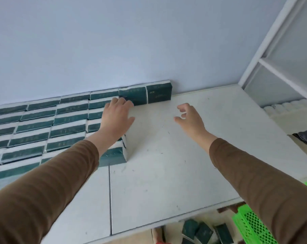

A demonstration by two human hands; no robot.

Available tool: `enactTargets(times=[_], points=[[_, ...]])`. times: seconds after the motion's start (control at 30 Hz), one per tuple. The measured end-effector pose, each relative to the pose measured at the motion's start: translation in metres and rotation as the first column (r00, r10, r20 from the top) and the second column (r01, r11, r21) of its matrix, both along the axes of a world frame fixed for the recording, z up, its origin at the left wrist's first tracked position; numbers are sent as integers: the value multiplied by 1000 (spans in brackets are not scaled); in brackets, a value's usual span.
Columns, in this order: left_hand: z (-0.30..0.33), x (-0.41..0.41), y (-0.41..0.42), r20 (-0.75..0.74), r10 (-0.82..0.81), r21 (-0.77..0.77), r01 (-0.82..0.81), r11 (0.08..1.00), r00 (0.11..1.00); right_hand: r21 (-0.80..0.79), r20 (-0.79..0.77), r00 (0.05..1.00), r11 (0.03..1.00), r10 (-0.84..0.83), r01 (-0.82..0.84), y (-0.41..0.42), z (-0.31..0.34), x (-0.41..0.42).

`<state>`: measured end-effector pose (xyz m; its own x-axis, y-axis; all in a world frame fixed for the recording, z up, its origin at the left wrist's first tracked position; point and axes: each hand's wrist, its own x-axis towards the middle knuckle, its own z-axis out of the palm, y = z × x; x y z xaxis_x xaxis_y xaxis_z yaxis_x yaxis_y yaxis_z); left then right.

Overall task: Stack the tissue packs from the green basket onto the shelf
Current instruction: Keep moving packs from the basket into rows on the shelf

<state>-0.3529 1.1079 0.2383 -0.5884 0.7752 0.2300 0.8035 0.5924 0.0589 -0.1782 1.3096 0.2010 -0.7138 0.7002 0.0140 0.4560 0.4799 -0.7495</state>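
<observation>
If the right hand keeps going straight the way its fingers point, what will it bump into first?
Probably the end tissue pack standing by the wall. The right hand is empty, fingers curled, above the bare shelf, with nothing between. Depth is hard to judge.

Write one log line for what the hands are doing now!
left hand: flat on tissue packs | right hand: empty above shelf | basket: below

Both arms reach forward in brown sleeves, wrists bare. The left hand [116, 115] lies palm down, fingers together and flat, thumb spread to the side. The right hand [188, 117] hovers empty — fingers loosely curled, thumb out — well apart from the left.
</observation>
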Motion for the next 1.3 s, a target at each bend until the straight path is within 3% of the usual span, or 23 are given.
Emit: enactTargets(times=[0.33, 0.57, 0.93, 1.1, 1.3], points=[[-14, 240, -87, 98, -197, 125, 184, 975, 975, 106, -18, 999, 994, -33, 34, -133, 2, 255], [-42, 373, -64, 187, -353, 86, 342, 936, 917, 59, 86, 978, 981, -189, 184, -135, -19, 422], [-142, 528, 73, 370, -506, -75, 567, 820, 780, -91, 328, 814, 841, -480, 533, -3, -129, 604], [-231, 581, 184, 521, -462, -175, 620, 765, 718, -223, 482, 771, 793, -417, 568, 96, -222, 642], [-362, 615, 303, 600, -375, -336, 648, 684, 707, -224, 692, 683, 831, -231, 508, 187, -337, 649]])
